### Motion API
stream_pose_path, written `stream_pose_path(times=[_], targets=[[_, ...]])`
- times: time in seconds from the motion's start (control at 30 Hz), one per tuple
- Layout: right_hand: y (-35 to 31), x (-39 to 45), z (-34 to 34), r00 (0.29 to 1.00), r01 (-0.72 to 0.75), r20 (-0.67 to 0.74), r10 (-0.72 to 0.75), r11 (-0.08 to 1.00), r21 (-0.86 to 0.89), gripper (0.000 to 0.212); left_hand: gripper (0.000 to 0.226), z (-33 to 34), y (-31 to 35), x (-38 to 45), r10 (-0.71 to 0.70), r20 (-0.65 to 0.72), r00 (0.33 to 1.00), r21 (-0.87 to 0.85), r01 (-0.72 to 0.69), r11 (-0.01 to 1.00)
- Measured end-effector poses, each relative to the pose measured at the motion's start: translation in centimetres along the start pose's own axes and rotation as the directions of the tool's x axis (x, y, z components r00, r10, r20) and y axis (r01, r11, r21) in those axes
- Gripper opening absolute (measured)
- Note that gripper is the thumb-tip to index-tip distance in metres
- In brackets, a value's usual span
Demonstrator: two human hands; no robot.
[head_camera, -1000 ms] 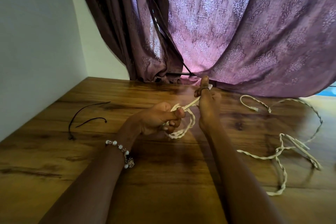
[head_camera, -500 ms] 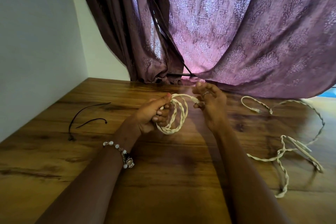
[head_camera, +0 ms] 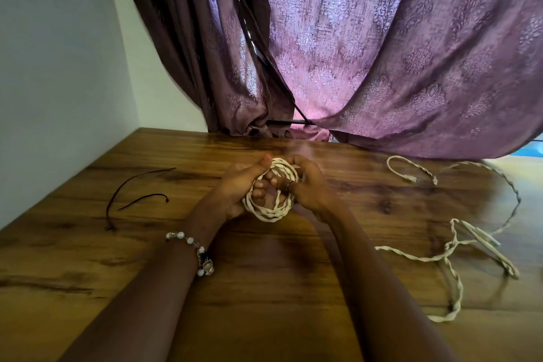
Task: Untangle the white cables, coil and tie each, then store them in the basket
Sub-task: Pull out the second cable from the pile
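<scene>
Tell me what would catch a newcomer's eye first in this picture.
At the centre, the left hand and right hand grip a coiled white twisted cable above the brown wooden table. To the right, another loose white twisted cable sprawls on the table. Behind hangs a purple patterned curtain.

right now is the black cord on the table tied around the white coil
No, the black cord lies loose on the table, apart from the white coil held between the left hand and right hand.
</scene>
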State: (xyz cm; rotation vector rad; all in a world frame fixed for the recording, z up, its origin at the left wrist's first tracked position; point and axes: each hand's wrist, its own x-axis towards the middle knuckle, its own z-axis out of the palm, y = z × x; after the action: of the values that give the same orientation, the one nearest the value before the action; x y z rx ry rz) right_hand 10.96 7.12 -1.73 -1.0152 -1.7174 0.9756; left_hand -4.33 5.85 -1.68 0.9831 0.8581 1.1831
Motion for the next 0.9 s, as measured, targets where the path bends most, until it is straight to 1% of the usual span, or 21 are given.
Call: stream_pose_path(times=[0.1, 0.17, 0.23, 0.33, 0.43, 0.5, 0.57, 0.63, 0.7, 0.73, 0.8, 0.87, 0.9], targets=[[0.0, -0.1, 0.1, 0.999, -0.034, 0.013, 0.034, 0.998, 0.052, 0.023, 0.037, 0.3, -0.3, 0.0, 0.051, -0.11, 0.993, 0.081, -0.042, 0.996], [-0.2, -0.3, 0.0, 0.997, -0.069, 0.034, 0.066, 0.99, 0.125, 0.024, 0.037, 0.6, -0.4, 0.0, 0.093, -0.182, 0.979, 0.136, -0.069, 0.988], [-0.3, -0.4, 0.0, 0.997, -0.063, 0.062, 0.054, 0.985, 0.158, 0.026, 0.037, 0.7, -0.5, 0.1, 0.142, -0.248, 0.958, 0.179, -0.098, 0.979], [-0.4, -0.6, 0.1, 0.994, -0.048, 0.107, 0.017, 0.954, 0.295, 0.03, 0.041, 1.0, -0.6, 0.2, 0.199, -0.326, 0.924, 0.171, -0.15, 0.974], [-0.8, -0.9, 0.4, 0.991, -0.081, 0.135, 0.015, 0.864, 0.496, 0.03, 0.048, 1.4, -0.5, 0.1, 0.235, -0.403, 0.884, 0.14, -0.194, 0.971], [-1.4, -1.1, 0.6, 0.991, -0.097, 0.133, 0.025, 0.813, 0.575, 0.026, 0.043, 1.7, -0.4, 0.1, 0.244, -0.436, 0.866, 0.106, -0.22, 0.97], [-1.6, -1.2, 1.1, 0.994, -0.098, 0.102, 0.045, 0.788, 0.608, 0.029, 0.041, 1.9, -0.4, 0.1, 0.244, -0.461, 0.853, 0.076, -0.236, 0.969], [-1.7, -1.1, 1.6, 0.999, -0.045, 0.028, 0.035, 0.814, 0.579, 0.036, 0.038, 2.1, -0.3, 0.0, 0.238, -0.479, 0.845, 0.059, -0.24, 0.969], [-1.3, -0.6, 2.2, 0.997, 0.054, -0.07, -0.023, 0.871, 0.488, 0.043, 0.034, 2.1, -0.2, -0.1, 0.226, -0.491, 0.841, 0.034, -0.24, 0.97], [-1.0, -0.4, 2.5, 0.99, 0.114, -0.122, -0.071, 0.911, 0.395, 0.043, 0.032, 2.1, -0.2, -0.2, 0.22, -0.497, 0.839, 0.019, -0.243, 0.97], [-0.1, 0.0, 3.0, 0.963, 0.2, -0.211, -0.167, 0.968, 0.151, 0.036, 0.028, 1.9, -0.2, -0.2, 0.213, -0.516, 0.829, -0.003, -0.251, 0.968], [0.4, 0.2, 3.4, 0.948, 0.216, -0.235, -0.217, 0.976, -0.031, 0.041, 0.023, 1.8, -0.1, -0.2, 0.205, -0.53, 0.823, -0.029, -0.259, 0.965], [0.4, 0.2, 3.5, 0.947, 0.204, -0.238, -0.216, 0.976, -0.075, 0.046, 0.022, 1.8, -0.2, -0.1, 0.201, -0.535, 0.821, -0.043, -0.264, 0.964]])
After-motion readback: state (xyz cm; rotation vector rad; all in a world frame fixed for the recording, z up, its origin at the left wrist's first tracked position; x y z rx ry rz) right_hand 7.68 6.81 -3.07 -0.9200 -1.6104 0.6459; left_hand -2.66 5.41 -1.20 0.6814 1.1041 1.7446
